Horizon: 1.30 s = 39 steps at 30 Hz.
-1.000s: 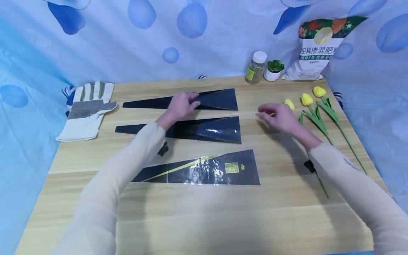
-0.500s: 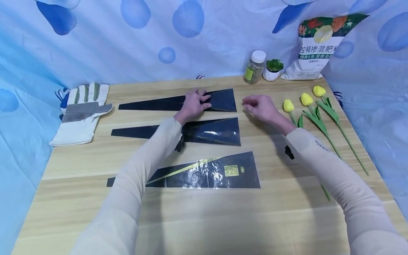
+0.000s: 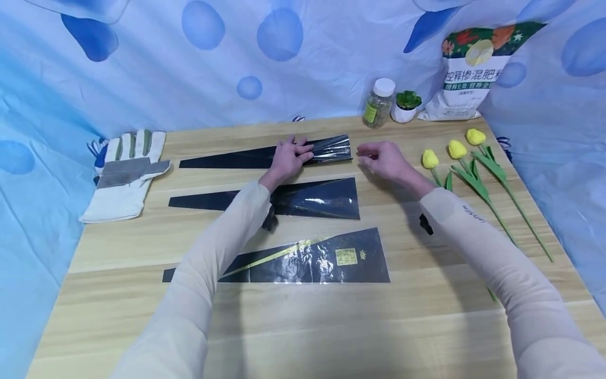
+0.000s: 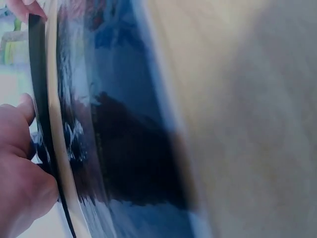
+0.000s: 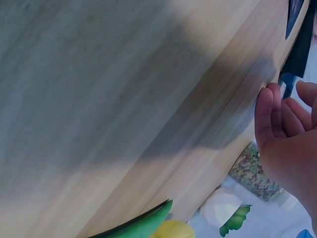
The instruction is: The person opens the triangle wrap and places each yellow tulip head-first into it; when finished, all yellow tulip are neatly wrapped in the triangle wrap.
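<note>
The farthest black flower sleeve (image 3: 227,159) lies along the back of the table; its wide end now looks creased and shiny. My left hand (image 3: 289,158) rests on this sleeve with fingers spread. Just off its wide end is my right hand (image 3: 383,158), fingers loosely bent. In the right wrist view the thumb and fingers of the right hand (image 5: 287,124) stand apart, close to the sleeve's end. A second black sleeve (image 3: 322,199) lies nearer, partly under the left forearm. Nearest is a sleeve with gold print (image 3: 303,260), its narrow part crossed by the left sleeve cuff and arm.
White-and-grey work gloves (image 3: 125,176) lie at the left. Yellow tulips (image 3: 457,149) with green stems lie at the right, partly under the right arm. A jar with a white lid (image 3: 379,102), a small potted plant (image 3: 405,107) and a fertilizer bag (image 3: 473,73) stand at the back right.
Both hands have come to the far sleeve: the left slid right along it, the right moved left to its wide end. That end has gone from flat to creased and narrower.
</note>
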Each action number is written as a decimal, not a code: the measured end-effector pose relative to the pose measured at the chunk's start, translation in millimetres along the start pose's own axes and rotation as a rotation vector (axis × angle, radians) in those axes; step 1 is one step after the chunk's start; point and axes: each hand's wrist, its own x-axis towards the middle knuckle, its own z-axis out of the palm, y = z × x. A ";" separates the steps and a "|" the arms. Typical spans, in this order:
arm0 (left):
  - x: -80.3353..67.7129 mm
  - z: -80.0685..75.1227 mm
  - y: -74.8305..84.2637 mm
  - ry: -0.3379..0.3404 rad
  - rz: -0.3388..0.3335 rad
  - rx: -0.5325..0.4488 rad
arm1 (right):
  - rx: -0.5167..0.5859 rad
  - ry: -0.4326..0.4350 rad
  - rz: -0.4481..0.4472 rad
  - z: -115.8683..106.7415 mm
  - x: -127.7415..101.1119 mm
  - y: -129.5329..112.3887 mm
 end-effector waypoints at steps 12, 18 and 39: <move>-4.2 4.4 -6.8 0.126 0.026 -0.303 | 0.029 0.133 -0.014 -33.4 -53.6 14.4; -4.2 -3.0 -10.5 0.152 0.021 -0.361 | 0.049 0.148 0.143 -72.8 -98.1 27.0; -3.0 -3.5 -11.6 0.174 0.002 -0.464 | 0.157 -0.126 0.442 -89.5 -196.5 67.3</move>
